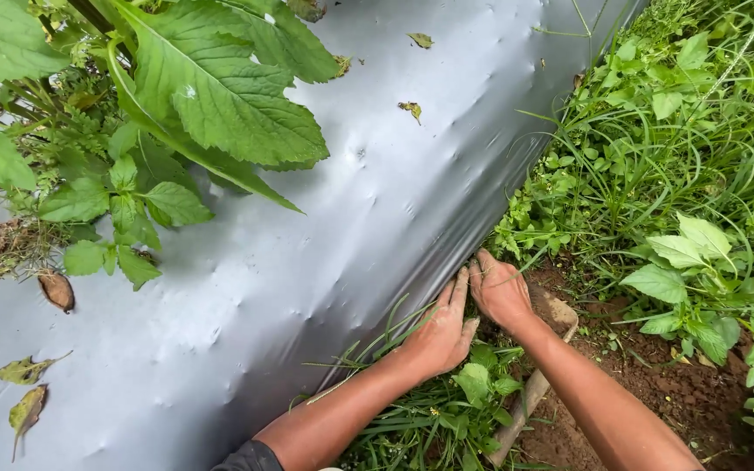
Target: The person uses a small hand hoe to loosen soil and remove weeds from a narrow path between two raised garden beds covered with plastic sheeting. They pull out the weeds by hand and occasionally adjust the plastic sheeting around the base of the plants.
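Observation:
My left hand (pixel 440 331) and my right hand (pixel 499 290) reach down side by side at the lower edge of a silver plastic mulch sheet (pixel 325 262). Both hands press into the weeds and grass (pixel 447 401) growing along that edge, fingers pointing at the sheet. The fingertips are buried among stems, so what they grip is hidden. A wooden-handled tool (pixel 534 384) with a dirty flat blade lies on the soil under my right forearm.
A large-leaved plant (pixel 211 96) grows through the sheet at top left. Dense weeds (pixel 674 157) cover the right side, with bare brown soil (pixel 691 392) below them. Dry fallen leaves (pixel 28 392) lie on the sheet.

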